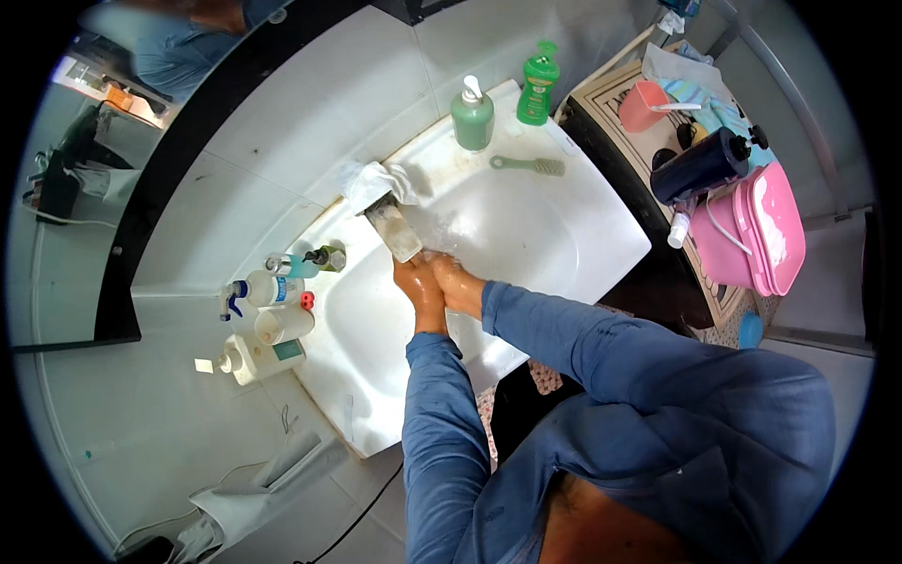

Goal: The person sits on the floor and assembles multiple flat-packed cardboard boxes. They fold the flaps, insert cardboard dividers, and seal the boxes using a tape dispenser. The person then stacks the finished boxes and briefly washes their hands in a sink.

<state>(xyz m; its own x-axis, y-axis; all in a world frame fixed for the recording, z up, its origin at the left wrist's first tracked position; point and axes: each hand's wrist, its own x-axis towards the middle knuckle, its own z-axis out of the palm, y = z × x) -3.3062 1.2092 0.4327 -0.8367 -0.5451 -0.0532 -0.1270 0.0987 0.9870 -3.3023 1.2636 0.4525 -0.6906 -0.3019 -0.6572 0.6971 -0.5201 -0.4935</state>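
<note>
My left hand [419,287] and my right hand [458,280] are pressed together, wet, under the flat metal faucet [395,229] over the white sink basin [526,226]. Both sleeves are blue. The hands hold nothing that I can see; the fingers lie close against each other. A white cloth [374,179] is bunched at the faucet's base.
A green soap pump bottle [472,117], a green squeeze bottle [538,83] and a green brush [528,165] sit at the sink's back. Several white spray and pump bottles [263,324] stand at its left rim. A pink lidded box [763,230] and a dark flask [703,165] are on the right.
</note>
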